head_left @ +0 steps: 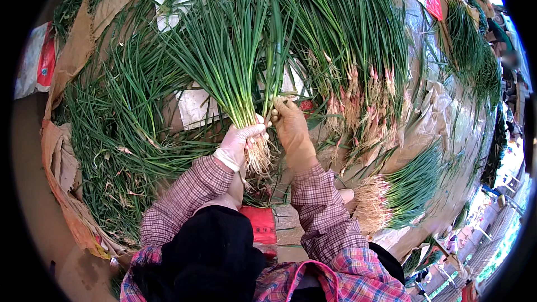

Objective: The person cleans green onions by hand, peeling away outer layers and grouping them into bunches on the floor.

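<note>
My gloved left hand [240, 141] is wrapped round the lower stems of a bunch of green garlic [235, 61]. The long leaves fan away from me, and pale roots [258, 155] hang below the fist. Just to the right, my gloved right hand [291, 126] pinches a thin stalk [272, 70] low down, close beside the bunch. Its fingertips are bent together; the stalk's root end is partly hidden by them.
Loose green garlic [128, 106] is heaped at left. A large root-on pile [358, 39] lies at far right, and a smaller bundle [400, 190] at near right. White sheets [196, 107] show under the leaves. A red packet [262, 226] lies before me; brown sacking [59, 151] edges the left.
</note>
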A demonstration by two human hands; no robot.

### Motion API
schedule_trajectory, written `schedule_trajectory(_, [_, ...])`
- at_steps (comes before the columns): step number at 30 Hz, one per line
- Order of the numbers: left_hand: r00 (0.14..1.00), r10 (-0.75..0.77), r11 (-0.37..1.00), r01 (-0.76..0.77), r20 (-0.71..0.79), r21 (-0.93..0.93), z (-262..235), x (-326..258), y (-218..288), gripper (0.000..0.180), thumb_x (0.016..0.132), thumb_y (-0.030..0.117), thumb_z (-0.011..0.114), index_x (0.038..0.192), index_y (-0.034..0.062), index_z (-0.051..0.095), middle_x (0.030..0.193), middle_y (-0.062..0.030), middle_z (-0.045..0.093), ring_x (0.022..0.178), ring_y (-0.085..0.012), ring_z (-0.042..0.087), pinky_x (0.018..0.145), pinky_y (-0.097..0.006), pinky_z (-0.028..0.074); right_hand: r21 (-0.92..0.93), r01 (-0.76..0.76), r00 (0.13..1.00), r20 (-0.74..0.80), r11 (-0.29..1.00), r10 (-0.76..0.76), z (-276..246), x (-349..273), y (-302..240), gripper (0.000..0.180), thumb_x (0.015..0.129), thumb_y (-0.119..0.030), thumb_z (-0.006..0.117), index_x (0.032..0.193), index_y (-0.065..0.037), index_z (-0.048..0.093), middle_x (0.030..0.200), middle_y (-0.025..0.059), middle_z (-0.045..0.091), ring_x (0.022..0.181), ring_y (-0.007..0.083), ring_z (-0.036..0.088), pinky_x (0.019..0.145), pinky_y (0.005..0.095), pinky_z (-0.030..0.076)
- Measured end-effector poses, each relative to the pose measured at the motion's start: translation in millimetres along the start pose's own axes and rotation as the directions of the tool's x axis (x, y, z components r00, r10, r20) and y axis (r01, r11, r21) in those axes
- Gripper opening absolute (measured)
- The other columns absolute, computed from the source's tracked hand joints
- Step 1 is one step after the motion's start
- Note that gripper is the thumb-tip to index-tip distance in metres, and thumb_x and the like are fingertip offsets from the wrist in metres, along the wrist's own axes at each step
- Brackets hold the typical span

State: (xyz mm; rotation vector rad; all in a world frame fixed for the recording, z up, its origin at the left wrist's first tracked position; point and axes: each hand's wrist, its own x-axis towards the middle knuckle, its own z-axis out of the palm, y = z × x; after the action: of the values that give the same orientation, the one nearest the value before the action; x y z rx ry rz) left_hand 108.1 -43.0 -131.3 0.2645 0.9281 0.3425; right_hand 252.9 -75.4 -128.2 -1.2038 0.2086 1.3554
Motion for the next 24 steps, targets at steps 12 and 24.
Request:
schedule_trajectory(12, [0.988, 0.147, 0.989, -0.145, 0.052, -0.043, 20, -13, 14, 0.014, 0.079, 0.008, 0.062, 0.089, 0.0045, 0.054, 0.078, -0.0061, 0.057, 0.06, -0.007, 0.051, 0.048, -0.016, 0.039, 0.505, 0.086, 0.984, -0.181, 0.859, 0.008, -20, 5, 21, 0.017, 0.093, -0.008, 0.047, 0.106, 0.001, 0.054, 0.08, 0.0016, 0.054, 0.059, 0.006, 0.046, 0.051, 0.0172, 0.041])
schedule_trajectory(24, [1.0, 0.02, 0.999, -0.019, -0.017, 0.042, 12, -13, 12, 0.013, 0.081, 0.007, 0.061, 0.093, 0.0041, 0.057, 0.075, -0.0072, 0.06, 0.061, -0.0104, 0.057, 0.047, -0.017, 0.043, -0.032, 0.008, 0.981, 0.195, 0.999, -0.001, 2, -2, 6, 0.024, 0.088, -0.02, 0.059, 0.104, -0.002, 0.054, 0.085, 0.0039, 0.061, 0.062, 0.011, 0.057, 0.044, 0.0217, 0.047])
